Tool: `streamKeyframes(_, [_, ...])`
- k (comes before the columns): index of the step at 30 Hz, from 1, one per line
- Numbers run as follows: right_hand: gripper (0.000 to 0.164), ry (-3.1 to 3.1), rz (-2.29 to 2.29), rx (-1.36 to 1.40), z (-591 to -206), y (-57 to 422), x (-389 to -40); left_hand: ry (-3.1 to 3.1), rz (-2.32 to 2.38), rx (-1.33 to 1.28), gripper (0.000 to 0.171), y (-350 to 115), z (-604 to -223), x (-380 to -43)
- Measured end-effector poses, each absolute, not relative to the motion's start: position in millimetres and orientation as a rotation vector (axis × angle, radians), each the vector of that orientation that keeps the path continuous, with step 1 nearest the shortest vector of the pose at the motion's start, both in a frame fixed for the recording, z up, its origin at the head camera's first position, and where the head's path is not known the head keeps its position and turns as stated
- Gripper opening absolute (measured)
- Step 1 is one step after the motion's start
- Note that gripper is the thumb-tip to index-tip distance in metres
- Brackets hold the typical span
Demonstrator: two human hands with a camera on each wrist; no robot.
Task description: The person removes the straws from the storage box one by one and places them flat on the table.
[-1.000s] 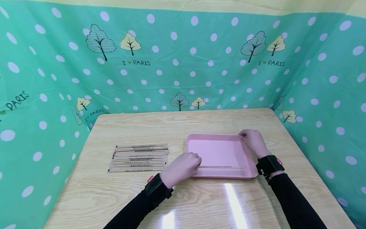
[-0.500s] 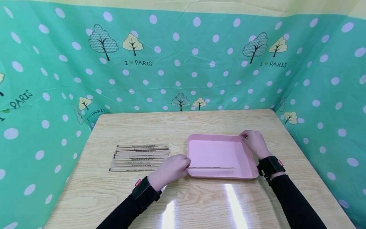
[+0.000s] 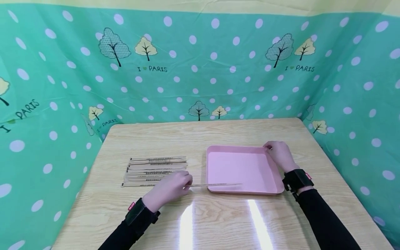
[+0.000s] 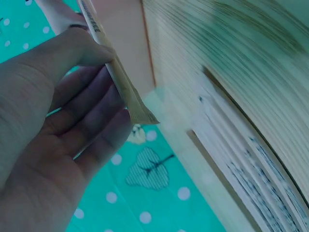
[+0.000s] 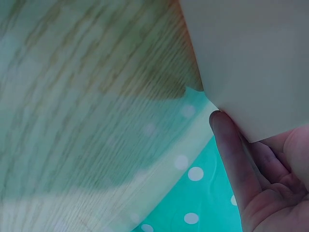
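My left hand [image 3: 171, 187] pinches one end of a wrapped pair of chopsticks [image 3: 214, 184] between thumb and fingers. The chopsticks point right, and their far end reaches over the near left part of a pink tray [image 3: 243, 166]. In the left wrist view the end of the chopsticks' wrapper [image 4: 126, 92] sticks out past my thumb. At the tray's far right corner, my right hand [image 3: 278, 156] grips the rim. In the right wrist view a finger lies along the outside of the tray wall [image 5: 256, 58]; the thumb is hidden there.
Several more wrapped chopsticks [image 3: 156, 167] lie side by side on the wooden table [image 3: 156, 139], left of the tray and just beyond my left hand. A green dotted curtain [image 3: 175, 80] stands around the table's back and sides.
My left hand has moved left from over the tray's near left corner, drawing the wrapped chopsticks along with it. My right hand stays on the tray's corner.
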State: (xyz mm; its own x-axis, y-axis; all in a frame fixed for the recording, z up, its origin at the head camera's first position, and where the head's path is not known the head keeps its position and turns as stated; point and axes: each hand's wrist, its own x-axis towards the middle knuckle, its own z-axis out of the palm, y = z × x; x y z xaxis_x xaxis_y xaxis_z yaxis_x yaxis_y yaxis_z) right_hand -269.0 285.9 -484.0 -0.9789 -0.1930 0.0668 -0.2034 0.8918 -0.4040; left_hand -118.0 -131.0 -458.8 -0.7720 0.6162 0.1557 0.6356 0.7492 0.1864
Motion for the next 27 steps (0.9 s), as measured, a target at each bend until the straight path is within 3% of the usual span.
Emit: streamKeyframes(27, [0.018, -3.014, 0.641, 0.337, -485.0, 286.8, -270.9, -2.848, -0.318, -0.788, 0.022, -239.3, -455.8, -86.4])
